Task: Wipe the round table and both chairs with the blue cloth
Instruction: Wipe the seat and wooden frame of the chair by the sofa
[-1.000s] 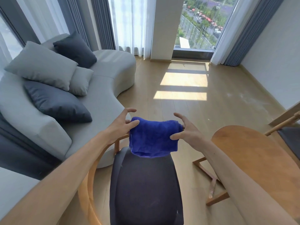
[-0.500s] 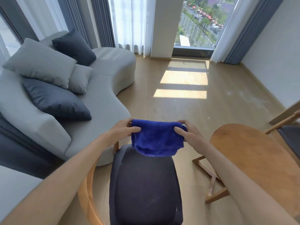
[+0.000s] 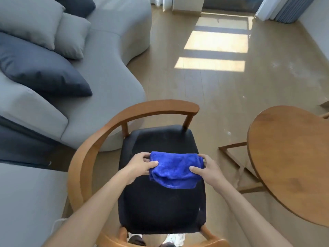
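Note:
A folded blue cloth (image 3: 175, 168) hangs between my two hands above the black seat of a wooden chair (image 3: 160, 207). My left hand (image 3: 139, 165) pinches the cloth's left end, thumb on top. My right hand (image 3: 206, 169) pinches its right end the same way. The chair's curved wooden back rail (image 3: 142, 111) arcs around the seat's far and left sides. The round wooden table (image 3: 292, 157) stands to the right, partly cut off by the frame edge. A sliver of a second chair (image 3: 325, 115) shows beyond the table.
A grey curved sofa (image 3: 106, 72) with grey and dark cushions fills the left. The table's wooden base (image 3: 238, 164) sits on the floor between chair and table. Wood floor with sunlit patches stretches ahead to curtains. Feet show at the bottom edge.
The view has tipped down onto the chair. Both hands have closed on the cloth's ends and lowered it from the chair's far edge to above the seat.

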